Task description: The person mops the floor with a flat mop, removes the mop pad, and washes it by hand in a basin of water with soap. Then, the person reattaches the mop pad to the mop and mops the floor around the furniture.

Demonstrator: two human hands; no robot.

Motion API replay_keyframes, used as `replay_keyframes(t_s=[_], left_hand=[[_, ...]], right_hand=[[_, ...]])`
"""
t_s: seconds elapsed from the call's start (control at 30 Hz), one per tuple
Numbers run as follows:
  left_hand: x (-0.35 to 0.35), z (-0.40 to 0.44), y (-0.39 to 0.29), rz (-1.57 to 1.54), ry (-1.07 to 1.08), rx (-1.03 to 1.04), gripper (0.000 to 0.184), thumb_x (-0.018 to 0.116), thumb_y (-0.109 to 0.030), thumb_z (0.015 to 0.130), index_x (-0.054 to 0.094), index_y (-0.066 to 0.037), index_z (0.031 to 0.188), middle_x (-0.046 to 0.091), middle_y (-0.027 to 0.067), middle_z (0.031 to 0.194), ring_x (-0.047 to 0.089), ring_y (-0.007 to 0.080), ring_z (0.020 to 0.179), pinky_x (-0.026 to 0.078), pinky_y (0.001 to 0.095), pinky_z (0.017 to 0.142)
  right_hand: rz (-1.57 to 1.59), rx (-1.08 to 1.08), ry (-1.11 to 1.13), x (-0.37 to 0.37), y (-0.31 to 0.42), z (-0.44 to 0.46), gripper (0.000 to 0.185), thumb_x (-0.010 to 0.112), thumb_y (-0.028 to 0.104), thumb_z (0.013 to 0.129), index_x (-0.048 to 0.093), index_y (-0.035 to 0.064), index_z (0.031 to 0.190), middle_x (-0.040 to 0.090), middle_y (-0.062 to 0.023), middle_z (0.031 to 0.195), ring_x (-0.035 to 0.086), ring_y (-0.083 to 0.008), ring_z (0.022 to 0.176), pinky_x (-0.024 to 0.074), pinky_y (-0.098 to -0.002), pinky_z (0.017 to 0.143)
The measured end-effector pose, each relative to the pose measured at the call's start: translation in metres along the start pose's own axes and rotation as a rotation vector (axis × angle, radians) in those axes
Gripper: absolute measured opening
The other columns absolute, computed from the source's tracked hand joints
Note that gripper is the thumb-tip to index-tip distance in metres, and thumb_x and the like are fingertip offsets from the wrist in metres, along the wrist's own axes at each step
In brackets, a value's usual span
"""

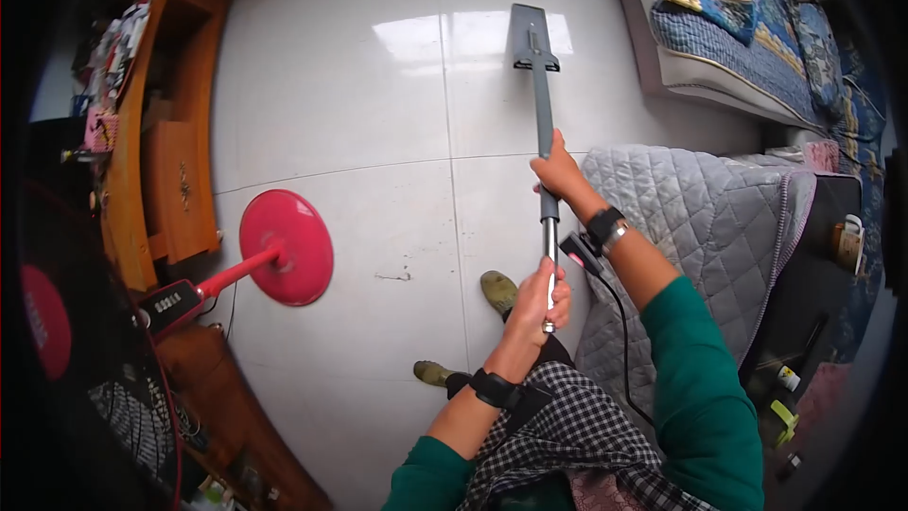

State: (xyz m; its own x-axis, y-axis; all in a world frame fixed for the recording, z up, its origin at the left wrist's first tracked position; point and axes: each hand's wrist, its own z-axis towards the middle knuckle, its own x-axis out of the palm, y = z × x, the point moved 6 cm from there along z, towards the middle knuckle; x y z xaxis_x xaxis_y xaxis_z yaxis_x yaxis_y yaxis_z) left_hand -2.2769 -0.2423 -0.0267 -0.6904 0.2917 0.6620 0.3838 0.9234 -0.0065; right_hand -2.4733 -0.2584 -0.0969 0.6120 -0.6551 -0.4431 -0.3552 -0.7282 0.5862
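Note:
A flat mop [543, 112] with a grey and silver handle runs away from me, its rectangular grey head [528, 33] at the far end over the pale floor. I cannot tell whether that head touches the floor. Lower down, near the handle's end, my left hand [537, 303] is wrapped round the silver part of the pole. My right hand [562, 173] grips higher up, on the grey section, with its thumb along the pole. Each wrist wears a black band.
A pink-red fan [287, 246] on a round base stands left, beside a wooden cabinet [184, 170]. To the right are a quilted grey cover [672, 227] and a sofa with blue cushions [738, 38]. A black cable [624, 322] hangs near my right arm. Tiled floor [350, 114] lies between.

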Motion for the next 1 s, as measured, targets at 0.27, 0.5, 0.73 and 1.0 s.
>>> replay_keyframes(t_s=[0.27,0.5,0.73,1.0], left_hand=[[-0.074,0.028,0.017,0.095,-0.02,0.017,0.032,0.038,-0.04,0.092,0.042,-0.01,0.083,0.036,-0.0022,0.052,0.03,0.006,0.031,0.026,0.0223,0.028],[-0.128,-0.034,0.069,0.006,-0.107,-0.025,0.032,0.035,-0.04,0.093,0.042,-0.01,0.081,0.035,-0.003,0.052,0.028,0.0051,0.031,0.024,0.0203,0.028],[-0.099,-0.014,0.028,-0.036,-0.043,0.039,0.033,0.036,-0.041,0.092,0.042,-0.011,0.08,0.035,-0.0032,0.052,0.028,0.0051,0.032,0.024,0.0212,0.029],[-0.097,-0.083,0.191,-0.311,-0.122,0.067,0.044,0.028,-0.05,0.091,0.038,-0.011,0.072,0.032,-0.0004,0.047,0.029,0.0119,0.033,0.027,0.0266,0.032]], right_hand=[[-0.31,-0.018,-0.181,0.043,-0.042,0.056,0.076,0.052,0.01,0.072,0.008,-0.0072,0.132,0.057,-0.029,0.088,0.061,-0.0369,0.079,0.0494,-0.0397,0.07],[-0.293,0.11,0.006,0.1,-0.088,-0.018,0.075,0.049,0.008,0.072,0.006,-0.0079,0.131,0.056,-0.0309,0.094,0.057,-0.0409,0.088,0.0461,-0.0427,0.078],[-0.242,0.033,-0.015,0.083,-0.036,0.01,0.078,0.051,0.011,0.072,0.004,-0.0107,0.13,0.058,-0.0283,0.087,0.059,-0.0382,0.08,0.0494,-0.0401,0.07],[-0.733,-0.166,0.265,0.143,-0.116,-0.106,0.083,0.047,0.005,0.071,-0.008,-0.0058,0.132,0.058,-0.029,0.084,0.059,-0.0392,0.075,0.0457,-0.0447,0.069]])
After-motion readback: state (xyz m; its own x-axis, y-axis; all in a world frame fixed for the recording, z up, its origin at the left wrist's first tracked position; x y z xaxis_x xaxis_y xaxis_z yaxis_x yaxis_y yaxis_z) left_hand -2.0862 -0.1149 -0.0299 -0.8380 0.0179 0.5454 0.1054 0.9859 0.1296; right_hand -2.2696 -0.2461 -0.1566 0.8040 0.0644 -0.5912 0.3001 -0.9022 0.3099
